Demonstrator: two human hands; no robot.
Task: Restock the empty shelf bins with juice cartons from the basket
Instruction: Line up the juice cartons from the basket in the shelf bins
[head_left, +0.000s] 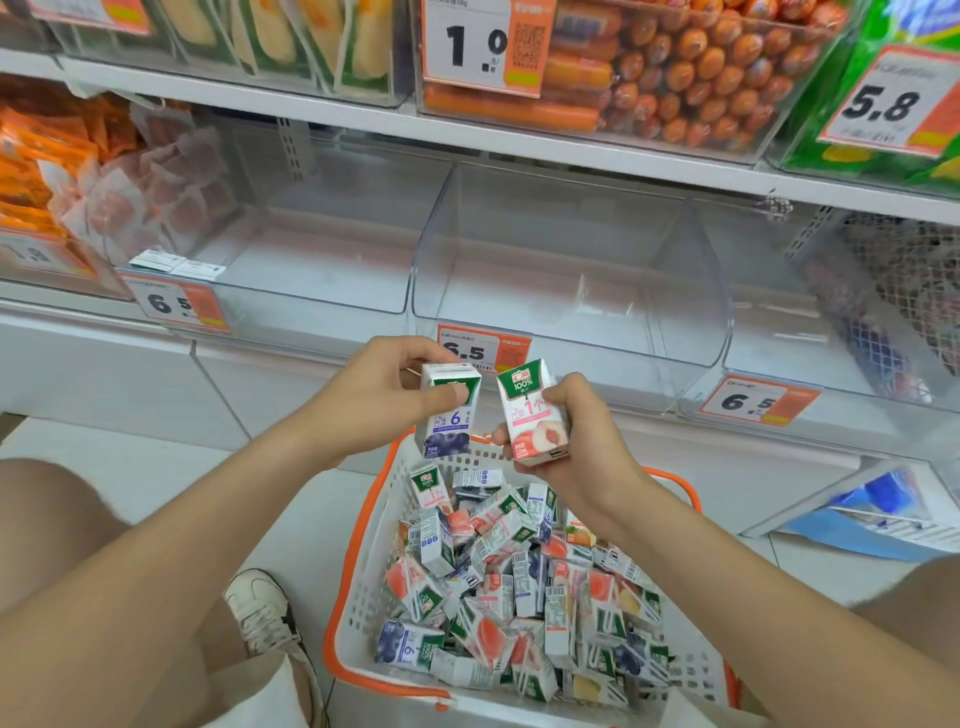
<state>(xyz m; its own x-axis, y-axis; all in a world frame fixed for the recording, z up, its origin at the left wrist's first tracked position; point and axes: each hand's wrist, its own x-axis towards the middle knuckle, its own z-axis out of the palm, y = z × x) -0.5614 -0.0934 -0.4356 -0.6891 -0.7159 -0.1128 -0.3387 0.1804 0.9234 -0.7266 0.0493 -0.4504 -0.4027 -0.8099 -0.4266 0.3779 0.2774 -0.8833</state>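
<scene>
Head view, left hand (393, 385) pinching blueberry carton (448, 428), right hand (589, 441) gripping peach carton (531, 415), basket (357, 527) below, clear bin (519, 291) ahead

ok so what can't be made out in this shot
Head view only.
- Lower juice cartons in the basket: buried under the top layer, no count.
- Middle price tag: bottom covered by the blueberry carton and left hand; small print blurred.
- Dark meshed goods at the far right: blurred behind clear plastic, cut by the frame edge.

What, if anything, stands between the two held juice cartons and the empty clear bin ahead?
Nothing visible. The blueberry carton and peach carton are held before the empty middle bin; only its front wall must be cleared.
</scene>
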